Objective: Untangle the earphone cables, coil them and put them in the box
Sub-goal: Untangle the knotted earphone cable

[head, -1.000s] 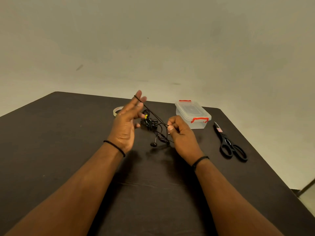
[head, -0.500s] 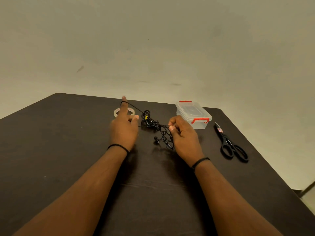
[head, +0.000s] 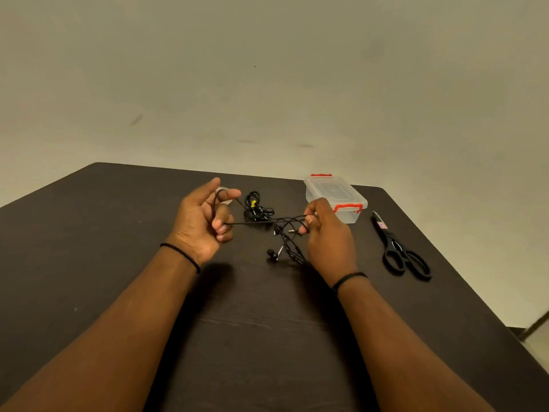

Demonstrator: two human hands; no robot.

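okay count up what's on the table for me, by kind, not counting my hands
Earphone sets: 2, the held earphone cable and a bundled earphone set
Clear box: 1
Scissors: 1
Tape roll, mostly hidden behind the left hand: 1
Total: 5

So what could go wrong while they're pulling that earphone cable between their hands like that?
1. The black cable is stretched taut between the left hand and right hand, so a harder pull might tighten the loops hanging under the right hand instead of freeing them.
2. An earbud dangles low and may snag on those loops.
3. The box has its lid on, so it must be opened first.
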